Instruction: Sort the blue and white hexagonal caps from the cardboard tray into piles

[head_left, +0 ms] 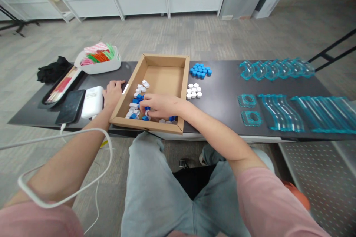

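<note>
A shallow cardboard box [164, 59] lies on the dark table in front of me. Small white hexagonal blocks [134, 106] and blue hexagonal blocks [133, 116] are heaped loosely in its near left part. Reaching in over the right wall, my right hand [157, 105] is among these blocks with its fingers curled downward. Blue pieces show around and under the fingers; what they hold, if anything, is hidden. My left hand [112, 92] rests on the table against the box's left wall, fingers stretched out and holding nothing.
Right of the box sit grouped blue blocks [200, 70] and white blocks [194, 91]. Farther right are rows of clear teal plastic parts [280, 111]. On the left are a white basket [97, 67], a black tray [62, 87], a phone [71, 106] and a white cabled device [92, 102].
</note>
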A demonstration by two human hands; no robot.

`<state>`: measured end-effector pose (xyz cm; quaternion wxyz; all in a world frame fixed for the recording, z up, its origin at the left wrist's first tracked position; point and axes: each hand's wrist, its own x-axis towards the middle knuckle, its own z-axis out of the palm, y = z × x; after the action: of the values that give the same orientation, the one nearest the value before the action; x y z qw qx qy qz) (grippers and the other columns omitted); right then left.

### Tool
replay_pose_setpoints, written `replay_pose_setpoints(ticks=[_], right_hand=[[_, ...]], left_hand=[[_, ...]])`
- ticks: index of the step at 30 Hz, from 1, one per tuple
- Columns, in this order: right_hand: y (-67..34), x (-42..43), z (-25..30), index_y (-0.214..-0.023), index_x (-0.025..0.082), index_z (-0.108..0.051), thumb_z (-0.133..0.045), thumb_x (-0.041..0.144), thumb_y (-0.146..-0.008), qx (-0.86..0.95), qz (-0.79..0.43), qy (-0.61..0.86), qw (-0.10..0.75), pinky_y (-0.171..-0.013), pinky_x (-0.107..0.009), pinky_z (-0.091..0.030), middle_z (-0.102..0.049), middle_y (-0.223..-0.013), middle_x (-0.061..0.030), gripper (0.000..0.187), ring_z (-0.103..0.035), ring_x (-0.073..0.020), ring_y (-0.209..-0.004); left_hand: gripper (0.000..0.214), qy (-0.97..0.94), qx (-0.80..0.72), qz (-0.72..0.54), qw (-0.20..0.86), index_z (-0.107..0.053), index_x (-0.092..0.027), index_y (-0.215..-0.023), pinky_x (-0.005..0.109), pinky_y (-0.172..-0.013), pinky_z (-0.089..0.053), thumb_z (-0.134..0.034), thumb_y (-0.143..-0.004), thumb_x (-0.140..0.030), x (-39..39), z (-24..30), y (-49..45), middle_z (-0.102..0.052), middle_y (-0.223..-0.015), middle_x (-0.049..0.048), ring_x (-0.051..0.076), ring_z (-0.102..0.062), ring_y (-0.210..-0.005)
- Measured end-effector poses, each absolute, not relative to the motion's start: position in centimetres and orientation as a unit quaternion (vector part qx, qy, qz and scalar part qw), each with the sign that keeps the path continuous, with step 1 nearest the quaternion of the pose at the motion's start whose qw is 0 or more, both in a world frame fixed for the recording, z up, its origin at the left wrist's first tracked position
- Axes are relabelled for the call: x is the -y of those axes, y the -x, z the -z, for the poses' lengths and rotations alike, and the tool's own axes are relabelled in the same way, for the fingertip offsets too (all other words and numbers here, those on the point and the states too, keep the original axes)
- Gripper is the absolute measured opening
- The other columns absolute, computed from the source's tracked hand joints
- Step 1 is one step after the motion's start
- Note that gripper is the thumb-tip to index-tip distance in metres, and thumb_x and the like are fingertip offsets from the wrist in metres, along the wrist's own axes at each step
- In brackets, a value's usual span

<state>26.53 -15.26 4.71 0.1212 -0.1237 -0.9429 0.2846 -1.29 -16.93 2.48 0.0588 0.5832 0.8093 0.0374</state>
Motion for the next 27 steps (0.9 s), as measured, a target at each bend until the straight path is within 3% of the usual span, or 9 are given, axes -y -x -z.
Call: replay_pose_setpoints(ticks=[6, 14, 20, 27], right_hand=[[-27.1, 15.0, -5.1, -0.11, 0.026, -0.072, -0.07, 0.012, -0.102, 0.909, -0.348, 0.087, 0.212, -0.094, -0.037, -0.052, -0.071, -0.12, -0.0055, 0.016, -0.063, -0.0234, -0.102], [-28.5, 12.6, -4.7, -0.117, 0.025, -0.069, -0.068, 0.019, -0.104, 0.858, -0.378, 0.118, 0.328, -0.082, -0.031, -0.048, -0.069, -0.116, -0.0035, 0.014, -0.055, -0.0184, -0.087], [-29.3, 10.3, -3.8, -0.128, 0.024, -0.067, -0.066, 0.036, -0.113, 0.813, -0.423, 0.132, 0.377, -0.07, -0.028, -0.043, -0.069, -0.119, -0.0013, 0.019, -0.048, -0.0139, -0.078], [-29.8, 9.1, -3.2, -0.135, 0.027, -0.066, -0.065, 0.042, -0.116, 0.78, -0.467, 0.16, 0.385, -0.074, -0.026, -0.052, -0.071, -0.127, -0.003, 0.025, -0.054, -0.0141, -0.082]], left_hand=[[0.06, -0.581, -0.811, -0.04, 0.051, -0.053, -0.015, -0.177, 0.064, -0.134, -0.041, -0.046, -0.12, -0.034, 16.9, -2.5, 1.0, -0.051, -0.174, 0.0284, 0.046, -0.05, -0.161], [0.062, -0.586, -0.807, -0.044, 0.057, -0.054, -0.016, -0.177, 0.065, -0.134, -0.04, -0.048, -0.12, -0.038, 16.8, -2.2, 1.5, -0.05, -0.175, 0.0287, 0.046, -0.049, -0.161], [0.063, -0.589, -0.804, -0.049, 0.064, -0.053, -0.015, -0.178, 0.066, -0.135, -0.039, -0.047, -0.12, -0.039, 16.7, -2.2, 1.7, -0.049, -0.174, 0.0291, 0.046, -0.049, -0.162], [0.064, -0.591, -0.802, -0.055, 0.068, -0.053, -0.015, -0.178, 0.066, -0.136, -0.038, -0.046, -0.12, -0.042, 16.7, -2.2, 1.8, -0.049, -0.174, 0.0287, 0.047, -0.049, -0.164]])
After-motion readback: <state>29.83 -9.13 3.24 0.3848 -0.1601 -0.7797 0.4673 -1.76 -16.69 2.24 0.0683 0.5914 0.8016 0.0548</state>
